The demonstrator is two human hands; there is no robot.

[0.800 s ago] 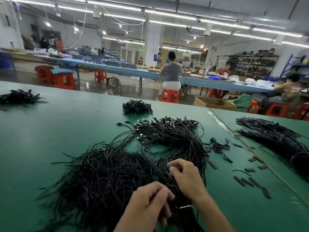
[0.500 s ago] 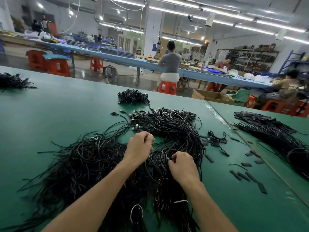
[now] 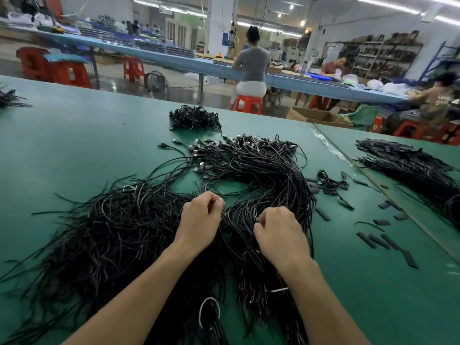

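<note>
- Closest to us, at the near edge of the cable heap [image 3: 107, 240], a white tie loop [image 3: 208, 310] lies among the strands, down between the two forearms.
- The left hand [image 3: 199, 217] is on the middle of the heap. Its grip is narrow, with fingertips pinched on a few black strands.
- The right hand [image 3: 281, 235] is just to the right, on the heap's thick looped part. Its grip is closed on strands too, but the fingers are tucked under, so I cannot tell how many.
- It looks to me like they're teasing cables out for bundling, and it's early going, because nearly the whole heap is loose and tangled.
- Right of the heap, flat black sleeves [image 3: 388, 242] are scattered over the green bench [image 3: 62, 135], apparently unused.
- On the heap's far edge the plug ends [image 3: 199, 168] fan out.
- Beyond the heap sits one small bundle [image 3: 194, 118], perhaps finished work. It's the only one, so plenty is left.
- Far right of the heap, a second pile [image 3: 410, 168] waits.
- Well behind the heap, people [image 3: 252, 63] sit working at another long table.
</note>
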